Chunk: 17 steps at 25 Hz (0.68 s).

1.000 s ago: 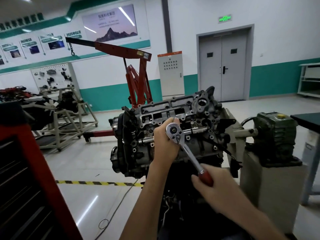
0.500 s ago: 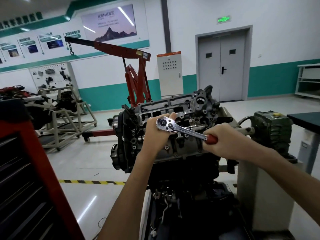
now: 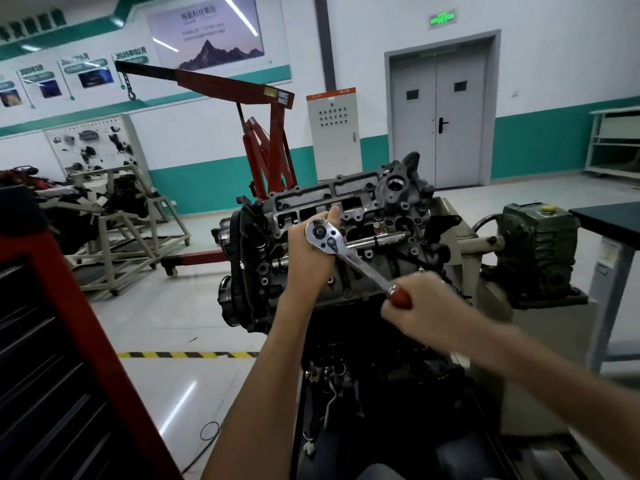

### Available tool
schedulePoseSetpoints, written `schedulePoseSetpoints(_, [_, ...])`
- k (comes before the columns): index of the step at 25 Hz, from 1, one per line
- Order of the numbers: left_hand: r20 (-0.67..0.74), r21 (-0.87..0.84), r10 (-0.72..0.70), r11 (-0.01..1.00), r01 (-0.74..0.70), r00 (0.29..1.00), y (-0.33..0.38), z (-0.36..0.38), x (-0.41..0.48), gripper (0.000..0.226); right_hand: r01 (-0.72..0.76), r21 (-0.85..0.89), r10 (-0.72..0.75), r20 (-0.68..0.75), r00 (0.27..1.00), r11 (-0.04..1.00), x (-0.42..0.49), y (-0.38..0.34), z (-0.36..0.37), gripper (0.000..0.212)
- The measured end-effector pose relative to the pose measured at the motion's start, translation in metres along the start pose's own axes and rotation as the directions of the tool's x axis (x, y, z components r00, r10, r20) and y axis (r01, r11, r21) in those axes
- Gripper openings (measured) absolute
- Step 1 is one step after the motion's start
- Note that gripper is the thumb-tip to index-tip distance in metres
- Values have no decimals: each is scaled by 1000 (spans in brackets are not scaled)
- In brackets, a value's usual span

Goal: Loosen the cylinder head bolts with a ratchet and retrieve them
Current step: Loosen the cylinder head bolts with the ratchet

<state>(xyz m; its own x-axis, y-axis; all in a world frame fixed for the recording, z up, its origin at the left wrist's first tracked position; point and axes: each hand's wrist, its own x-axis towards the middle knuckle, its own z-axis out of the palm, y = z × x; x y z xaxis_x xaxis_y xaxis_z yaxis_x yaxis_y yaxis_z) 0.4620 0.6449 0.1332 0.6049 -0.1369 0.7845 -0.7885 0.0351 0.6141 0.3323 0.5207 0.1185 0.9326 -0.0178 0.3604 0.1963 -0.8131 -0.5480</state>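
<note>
A grey engine with its cylinder head (image 3: 377,216) uppermost sits on a stand in the middle of the view. A chrome ratchet (image 3: 349,252) with a red handle stands over the head, its round head at the upper left and its handle slanting down to the right. My left hand (image 3: 308,251) wraps around the ratchet's head end from behind, thumb up beside it. My right hand (image 3: 415,303) grips the red handle in front of the engine. The socket and the bolt under the ratchet are hidden by my left hand.
A red tool cabinet (image 3: 69,358) stands close at the left. A red engine hoist (image 3: 263,140) is behind the engine. A green gearbox (image 3: 540,247) on a grey pedestal sits right of the engine, with a dark table (image 3: 609,220) beyond. Yellow-black tape (image 3: 187,355) marks the floor.
The ratchet handle swung up to the right half a second ago and has now come back down toward me. My left hand stays at the ratchet head.
</note>
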Motion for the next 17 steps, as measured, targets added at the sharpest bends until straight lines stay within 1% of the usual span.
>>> schedulePoseSetpoints(1, [42,11,-3,1000,3,999,1,-3,1,54,50,-106,-38,112,993,993,12,4,-25,31])
schedulePoseSetpoints(2, [75,27,3,1000,-6,997,1,-6,2,55,130,-235,-85,190,978,963,27,4,-51,28])
schedulePoseSetpoints(3, [96,43,29,999,-33,995,1,-9,2,55,216,-379,-140,219,966,900,43,0,-74,28])
schedulePoseSetpoints(4, [118,47,49,997,-55,992,1,-11,3,51,290,-496,-203,223,953,818,56,-5,-93,28])
schedulePoseSetpoints(5, [134,49,67,996,-74,989,2,-13,3,40,337,-572,-262,213,941,748,66,-10,-105,27])
schedulePoseSetpoints(6, [143,33,61,997,-67,988,4,-14,3,32,350,-612,-286,204,936,709,71,-11,-109,26])
schedulePoseSetpoints(7, [126,14,44,999,-46,991,4,-13,2,36,327,-625,-264,195,944,709,69,-9,-105,26])
schedulePoseSetpoints(8, [82,-9,15,1000,-14,996,5,-11,0,42,283,-599,-215,184,959,749,60,-5,-94,26])
schedulePoseSetpoints(9, [14,-27,-5,1000,5,1000,7,-7,-4,42,215,-519,-154,159,975,827,46,1,-76,26])
schedulePoseSetpoints(10, [-66,-50,-15,999,12,998,8,0,-8,39,133,-388,-99,106,989,912,30,6,-53,27])
schedulePoseSetpoints(11, [-166,-76,-20,997,7,986,11,9,-14,37,45,-240,-41,22,999,970,14,6,-28,30])
schedulePoseSetpoints(12, [-259,-116,-41,993,11,965,13,18,-17,36,-21,-107,13,-81,997,994,1,2,-2,33])
schedulePoseSetpoints(13, [-319,-160,-85,986,35,944,14,24,-18,33,-66,5,65,-172,983,998,-7,-5,20,35])
schedulePoseSetpoints(14, [-323,-212,-154,973,87,934,16,26,-16,28,-85,101,105,-213,971,991,-11,-13,37,36])
schedulePoseSetpoints(15, [-279,-254,-219,956,148,935,16,26,-13,23,-89,170,123,-205,971,981,-13,-18,49,37])
schedulePoseSetpoints(16, [-239,-261,-247,948,183,939,14,23,-10,22,-82,186,114,-174,978,979,-14,-19,50,36])
schedulePoseSetpoints(17, [-222,-208,-193,967,147,956,13,18,-8,27,-65,141,84,-130,988,988,-11,-16,40,34])
